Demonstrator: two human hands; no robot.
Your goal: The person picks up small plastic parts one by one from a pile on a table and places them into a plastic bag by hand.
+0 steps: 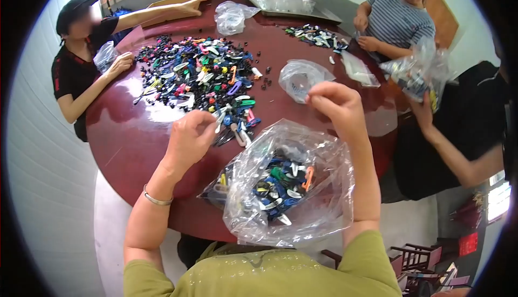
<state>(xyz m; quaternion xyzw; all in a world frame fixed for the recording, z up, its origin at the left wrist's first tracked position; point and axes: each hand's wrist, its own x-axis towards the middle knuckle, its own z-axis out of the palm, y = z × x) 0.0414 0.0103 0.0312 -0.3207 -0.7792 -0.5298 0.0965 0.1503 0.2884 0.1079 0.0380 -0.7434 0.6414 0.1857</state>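
Note:
My left hand (190,138) is curled in a loose pinch at the near edge of a big heap of small hair clips (208,67). A pale clip overlaps its fingertips in this view. Thumb and forefinger of my right hand (341,108) are pressed together, raised near a small clear bag (302,81); what they hold, if anything, is too small to make out. Between my forearms a large clear plastic bag (329,200) stands wide at the mouth. Inside it lie many mixed clips (280,181), mostly dark blue, black and white, with some green and orange.
Around the round red table (129,173) sit other people. One on the left (75,76) reaches across the back; one at the far right (402,24) has a smaller clip pile (315,37). A person on the right holds a filled bag (423,76). Flat clear bags (359,70) lie nearby.

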